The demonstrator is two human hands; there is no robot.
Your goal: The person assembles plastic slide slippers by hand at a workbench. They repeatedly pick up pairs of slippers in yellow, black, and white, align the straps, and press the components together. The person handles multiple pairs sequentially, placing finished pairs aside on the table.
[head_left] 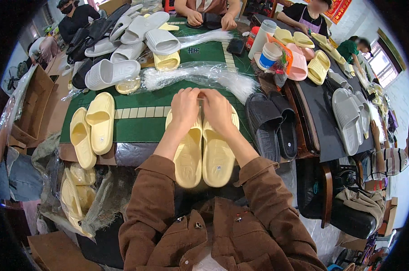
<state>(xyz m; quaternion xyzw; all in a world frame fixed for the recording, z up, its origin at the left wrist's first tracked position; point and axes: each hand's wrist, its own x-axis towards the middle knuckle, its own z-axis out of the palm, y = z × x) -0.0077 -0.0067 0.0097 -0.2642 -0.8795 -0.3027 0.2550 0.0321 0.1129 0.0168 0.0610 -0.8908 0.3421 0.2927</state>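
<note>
A pair of pale yellow slide slippers point(188, 158) lies side by side at the table's near edge, heels toward me. Over their straps, my left hand point(186, 103) and my right hand point(217, 106) meet with curled fingers and fingertips close together. Whatever they pinch is hidden, though a small pale sliver shows between them. Just beyond lies a bundle of thin clear plastic strands point(191, 79) in a clear bag. Another yellow pair point(100, 122) rests to the left, and a black pair point(264, 119) to the right.
Grey and black slippers point(112, 74) are heaped at the back left of the green mat point(141, 119). A white tub point(270, 55) and a pale bottle point(263, 38) stand at the right. More slippers cover the dark right-hand table point(319, 122). Co-workers sit around; a sack of yellow slippers point(76, 194) hangs below left.
</note>
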